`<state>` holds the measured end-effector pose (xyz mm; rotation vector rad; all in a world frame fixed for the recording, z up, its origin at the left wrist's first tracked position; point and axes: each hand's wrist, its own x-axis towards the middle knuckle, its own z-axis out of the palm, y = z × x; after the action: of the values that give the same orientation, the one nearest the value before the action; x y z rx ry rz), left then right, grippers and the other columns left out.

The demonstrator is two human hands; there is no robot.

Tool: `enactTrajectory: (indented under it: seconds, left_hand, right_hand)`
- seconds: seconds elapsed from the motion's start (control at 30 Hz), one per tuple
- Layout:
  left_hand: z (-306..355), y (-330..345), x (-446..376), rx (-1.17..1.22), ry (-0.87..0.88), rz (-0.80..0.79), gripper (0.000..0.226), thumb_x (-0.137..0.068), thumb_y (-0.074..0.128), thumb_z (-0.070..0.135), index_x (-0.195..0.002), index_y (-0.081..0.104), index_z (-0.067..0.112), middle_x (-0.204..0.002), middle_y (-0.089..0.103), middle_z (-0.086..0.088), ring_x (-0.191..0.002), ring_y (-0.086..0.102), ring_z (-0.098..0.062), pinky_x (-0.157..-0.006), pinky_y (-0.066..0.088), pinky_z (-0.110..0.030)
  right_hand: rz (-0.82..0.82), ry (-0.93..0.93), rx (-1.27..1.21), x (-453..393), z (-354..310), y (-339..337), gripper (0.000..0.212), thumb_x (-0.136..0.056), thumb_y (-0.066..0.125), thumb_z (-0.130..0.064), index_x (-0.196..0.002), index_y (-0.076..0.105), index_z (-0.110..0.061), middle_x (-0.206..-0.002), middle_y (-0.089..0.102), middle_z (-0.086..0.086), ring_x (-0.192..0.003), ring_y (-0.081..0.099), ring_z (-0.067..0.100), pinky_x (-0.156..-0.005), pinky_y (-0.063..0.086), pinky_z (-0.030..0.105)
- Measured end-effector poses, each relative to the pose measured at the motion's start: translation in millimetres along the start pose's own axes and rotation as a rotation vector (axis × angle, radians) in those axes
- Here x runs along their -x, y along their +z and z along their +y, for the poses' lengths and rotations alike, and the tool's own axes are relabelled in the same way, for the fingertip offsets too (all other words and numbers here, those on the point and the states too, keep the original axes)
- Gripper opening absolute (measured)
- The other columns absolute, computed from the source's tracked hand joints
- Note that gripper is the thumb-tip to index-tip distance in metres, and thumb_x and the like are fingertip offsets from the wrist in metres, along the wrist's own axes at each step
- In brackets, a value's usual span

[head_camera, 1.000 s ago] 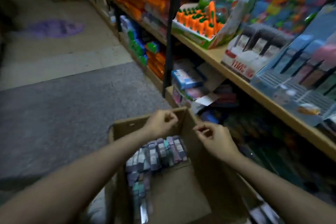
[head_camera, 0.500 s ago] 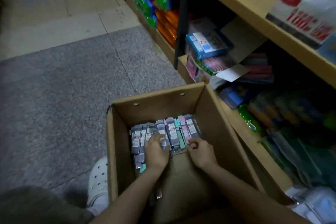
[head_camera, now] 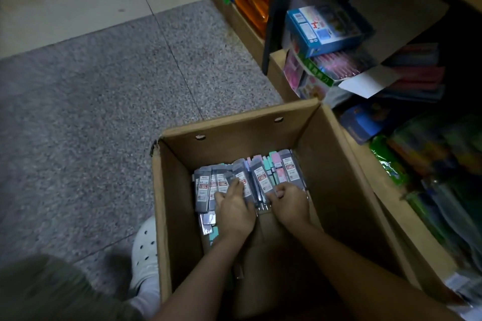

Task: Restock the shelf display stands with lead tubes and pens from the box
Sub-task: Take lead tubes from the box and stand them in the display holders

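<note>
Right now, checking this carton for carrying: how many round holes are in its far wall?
2: one hole near the left corner of the box, another hole toward the right. Other walls show none; the near wall is unseen.
</note>
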<state>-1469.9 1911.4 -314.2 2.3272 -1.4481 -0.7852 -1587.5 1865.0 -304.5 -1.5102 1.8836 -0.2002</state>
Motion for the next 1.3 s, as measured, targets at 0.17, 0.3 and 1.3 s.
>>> enactTrajectory:
  seconds: [0.17,0.3,1.3]
  left_hand:
    - [9.8,-7.5,-3.0,0.491,-0.212,0.07,0.034,-0.091,0.063,0.018,-0.124,0.057,0.009,-0.124,0.061,-0.009,-0.113,0.055,-0.025,-0.097,0.044,-0.03]
    - [26.5,-12.9,8.0,0.968,-0.352,-0.085,0.023,-0.097,0.056,0.024,-0.116,0.056,0.011,-0.102,0.07,-0.003,-0.086,0.065,-0.012,-0.075,0.051,-0.022]
    - [33.3,-25.2,8.7,0.92,-0.48,-0.139,0.014,-0.094,0.057,0.007,-0.106,0.064,0.009,-0.1,0.071,-0.01,-0.092,0.066,-0.026,-0.086,0.055,-0.04]
  right_hand:
    - [-0.1,0.226,-0.632,11.3,14.0,-12.3,0.015,-0.089,0.065,-0.003,-0.102,0.064,0.005,-0.072,0.064,0.011,-0.052,0.061,0.01,-0.052,0.054,0.022]
    - [-0.375,0.224,-0.79,29.4,10.8,-12.0,0.022,-0.091,0.064,-0.007,-0.109,0.064,0.005,-0.076,0.066,0.008,-0.059,0.061,0.011,-0.057,0.055,0.021]
    - [-0.184,0.039,-0.303,-8.5,6.6,-36.8,0.057,-0.083,0.074,-0.007,-0.133,0.046,-0.013,-0.093,0.061,0.01,-0.079,0.061,0.025,-0.082,0.056,0.045]
